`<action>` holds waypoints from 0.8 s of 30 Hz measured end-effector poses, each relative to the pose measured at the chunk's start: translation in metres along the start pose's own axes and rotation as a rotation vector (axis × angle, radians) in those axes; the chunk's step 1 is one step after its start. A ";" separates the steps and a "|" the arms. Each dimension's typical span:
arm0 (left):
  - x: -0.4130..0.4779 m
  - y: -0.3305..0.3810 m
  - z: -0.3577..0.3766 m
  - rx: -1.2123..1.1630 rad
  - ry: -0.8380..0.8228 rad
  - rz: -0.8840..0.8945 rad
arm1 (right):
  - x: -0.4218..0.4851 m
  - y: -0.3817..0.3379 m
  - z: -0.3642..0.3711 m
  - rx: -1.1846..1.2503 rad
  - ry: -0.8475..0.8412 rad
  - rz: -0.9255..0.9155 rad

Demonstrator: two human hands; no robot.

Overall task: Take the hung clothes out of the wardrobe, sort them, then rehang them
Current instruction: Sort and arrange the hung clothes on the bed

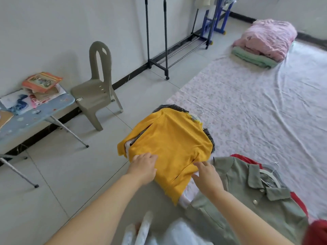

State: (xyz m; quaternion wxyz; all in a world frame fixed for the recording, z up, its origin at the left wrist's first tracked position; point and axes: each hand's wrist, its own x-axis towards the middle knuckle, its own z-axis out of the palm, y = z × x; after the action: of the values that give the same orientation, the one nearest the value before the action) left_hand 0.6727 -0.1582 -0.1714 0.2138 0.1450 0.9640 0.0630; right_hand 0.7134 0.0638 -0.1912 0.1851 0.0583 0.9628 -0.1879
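The garment rack [165, 41] by the wall shows no clothes on the part in view, so the removal step looks done. At the near edge of the floral sheet [265, 112], the left hand [143, 167] lies flat on the yellow top [169, 144], fingers [149, 156] straight, pressing it onto a small stack. The right hand [207, 177], fingers spread and holding nothing, touches the top's hem. Just right lies a green shirt [247, 195] on its hanger [270, 175]. Sorting seems under way, and rehanging is left to do.

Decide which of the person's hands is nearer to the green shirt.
Right. The right hand lies at the edge of the green shirt, fingers on the yellow sweater. The left hand is further off, on the far side of that sweater.
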 end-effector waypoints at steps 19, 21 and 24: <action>0.233 -0.043 -0.017 0.045 -0.093 0.151 | 0.220 0.033 -0.002 0.113 -0.046 0.246; 0.261 -0.041 -0.011 0.048 -0.097 0.178 | 0.247 0.043 0.001 0.122 -0.035 0.272; 0.302 -0.039 0.003 0.041 -0.106 0.215 | 0.289 0.060 0.009 0.154 -0.025 0.329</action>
State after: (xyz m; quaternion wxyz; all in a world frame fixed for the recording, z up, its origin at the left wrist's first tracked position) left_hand 0.4025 -0.1029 -0.3000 0.2534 0.2552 0.9313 0.0581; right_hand 0.4606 0.1279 -0.3289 0.2203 0.2268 0.9207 -0.2289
